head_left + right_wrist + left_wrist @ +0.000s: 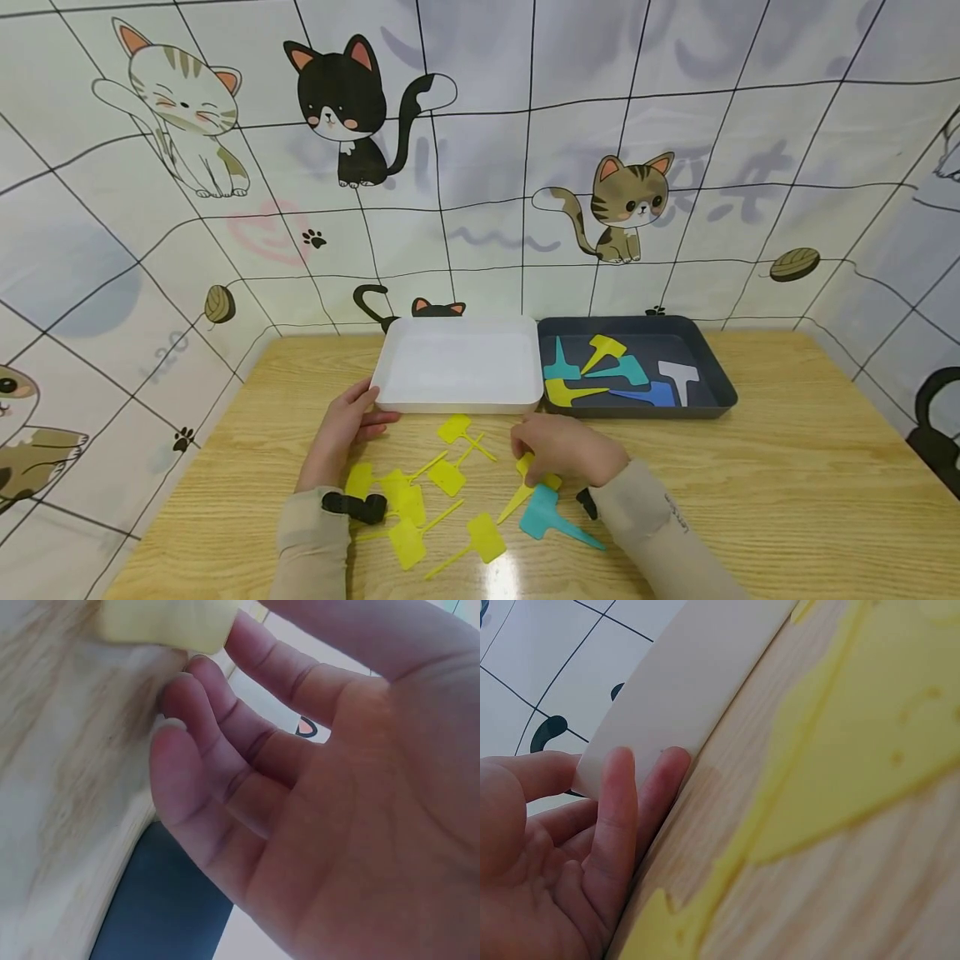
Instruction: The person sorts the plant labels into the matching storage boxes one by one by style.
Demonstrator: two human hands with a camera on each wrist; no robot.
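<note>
My left hand (348, 425) is at the front left corner of a white tray (459, 408). Its fingers (615, 795) touch the tray's wall, fairly straight. With its fingertips, my right hand (562, 448) pinches a yellow T-shaped plant label (516, 502) at the table; part of it is hidden under the fingers. In the right wrist view a yellow label (169, 622) shows at the fingertips. Beside that hand lies a teal T-shaped plant label (543, 517). Several yellow square-headed plant labels (487, 537) are scattered between my hands.
Right of the white tray, against it, stands a dark tray (712, 383). Inside are T-shaped labels in teal, yellow, blue (652, 395) and white (681, 375). The wooden table (810, 483) backs onto a cat-print cloth (487, 183).
</note>
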